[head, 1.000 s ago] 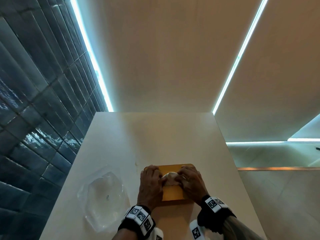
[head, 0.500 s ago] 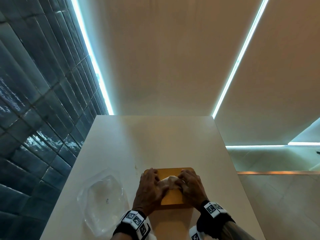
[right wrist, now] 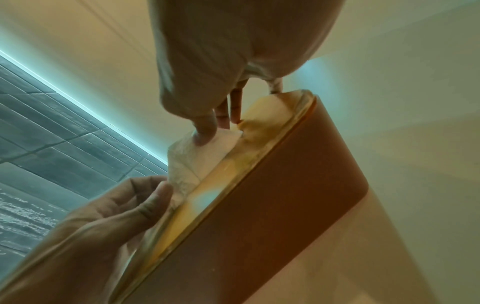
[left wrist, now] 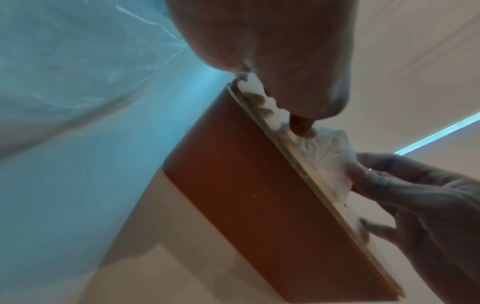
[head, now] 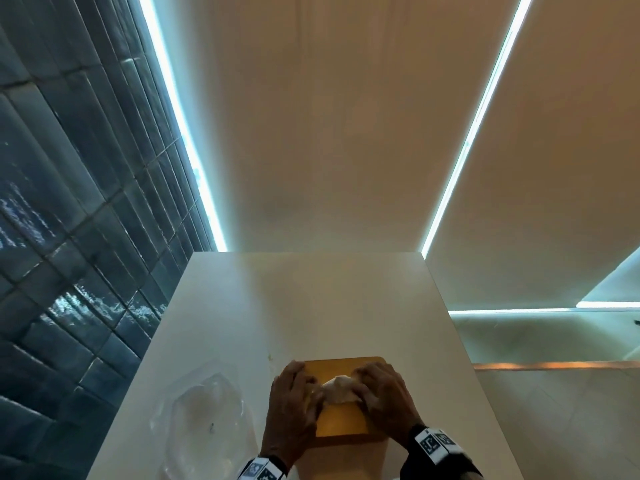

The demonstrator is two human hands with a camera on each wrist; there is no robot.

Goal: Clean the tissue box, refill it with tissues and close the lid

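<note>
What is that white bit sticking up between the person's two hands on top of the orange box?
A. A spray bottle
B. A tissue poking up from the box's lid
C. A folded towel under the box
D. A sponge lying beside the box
B: a crumpled white tissue rises from the lid of the orange tissue box, pinched by the left hand and the right hand.

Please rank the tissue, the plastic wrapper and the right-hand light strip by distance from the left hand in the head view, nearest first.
1. Tissue: at the left hand's fingers, atop the box.
2. Plastic wrapper: on the counter, left of that hand.
3. Light strip: far beyond, upper right, past the counter's far edge.
</note>
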